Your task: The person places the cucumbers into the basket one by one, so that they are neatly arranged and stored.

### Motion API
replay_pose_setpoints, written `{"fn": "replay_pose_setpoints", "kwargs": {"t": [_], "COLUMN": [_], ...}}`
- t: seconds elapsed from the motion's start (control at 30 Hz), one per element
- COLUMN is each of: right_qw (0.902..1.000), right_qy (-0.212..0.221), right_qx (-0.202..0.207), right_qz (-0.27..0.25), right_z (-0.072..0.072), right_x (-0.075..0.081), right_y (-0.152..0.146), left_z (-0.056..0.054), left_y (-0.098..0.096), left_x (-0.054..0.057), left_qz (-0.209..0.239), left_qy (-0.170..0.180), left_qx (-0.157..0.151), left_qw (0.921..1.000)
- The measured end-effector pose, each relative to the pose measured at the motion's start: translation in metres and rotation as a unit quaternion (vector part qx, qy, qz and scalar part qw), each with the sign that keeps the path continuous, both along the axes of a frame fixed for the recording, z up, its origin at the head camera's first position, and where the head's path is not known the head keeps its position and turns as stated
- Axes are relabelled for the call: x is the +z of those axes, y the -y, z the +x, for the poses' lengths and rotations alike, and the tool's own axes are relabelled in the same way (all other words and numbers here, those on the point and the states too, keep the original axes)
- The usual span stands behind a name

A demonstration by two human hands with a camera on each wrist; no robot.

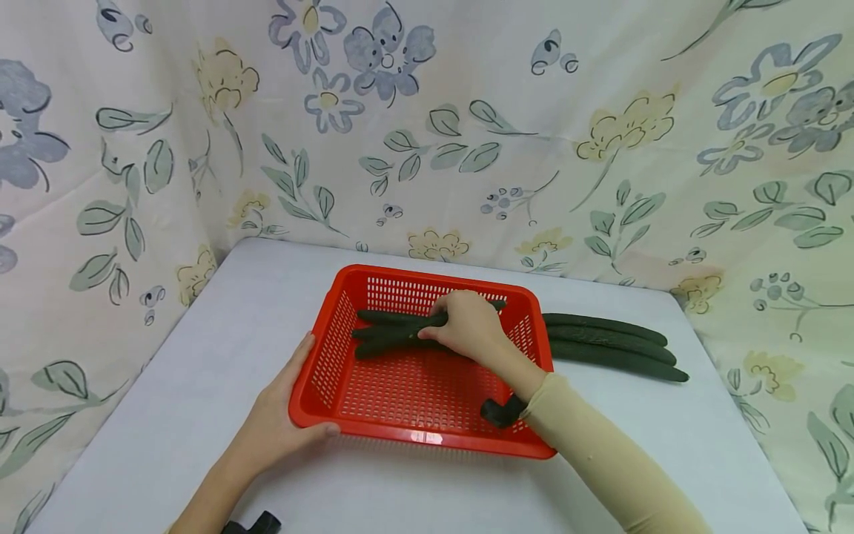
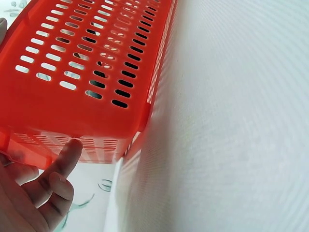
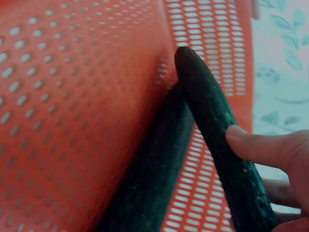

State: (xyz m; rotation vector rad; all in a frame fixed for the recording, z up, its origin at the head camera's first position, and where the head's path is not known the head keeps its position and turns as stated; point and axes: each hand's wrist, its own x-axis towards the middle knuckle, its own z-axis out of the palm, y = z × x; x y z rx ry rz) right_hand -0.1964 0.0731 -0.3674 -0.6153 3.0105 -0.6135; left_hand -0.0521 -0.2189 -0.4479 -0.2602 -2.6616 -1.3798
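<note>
Nearest, the left hand (image 1: pixel 276 411) has its grip spread wide against the corner of the red basket (image 1: pixel 363 429). Inside, the right hand (image 1: pixel 470 322) pinches a cucumber (image 3: pixel 207 96), not yet released, by other cucumbers (image 1: pixel 383 317). Work looks partway: three more cucumbers (image 1: pixel 607 337) lie outside, right of the basket on the surface (image 1: pixel 220 334).

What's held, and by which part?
The right hand pinches a long, dark green cucumber near its middle; the left hand rests against the red perforated plastic basket.
</note>
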Motion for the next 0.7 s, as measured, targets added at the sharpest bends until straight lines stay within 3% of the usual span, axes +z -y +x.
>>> {"fn": "replay_pose_setpoints", "kwargs": {"t": [0.23, 0.7], "right_qw": [0.9997, 0.9982], "right_qy": [-0.016, 0.043], "right_qx": [0.007, 0.009], "right_qz": [0.02, 0.04], "right_z": [0.001, 0.002], "right_x": [-0.01, -0.02], "right_y": [0.009, 0.009], "left_z": [0.0, 0.0], "left_y": [0.0, 0.001], "left_x": [-0.001, -0.002], "left_qz": [0.004, -0.005], "left_qy": [-0.003, -0.005], "left_qx": [-0.003, -0.004], "left_qw": [1.0, 1.0]}}
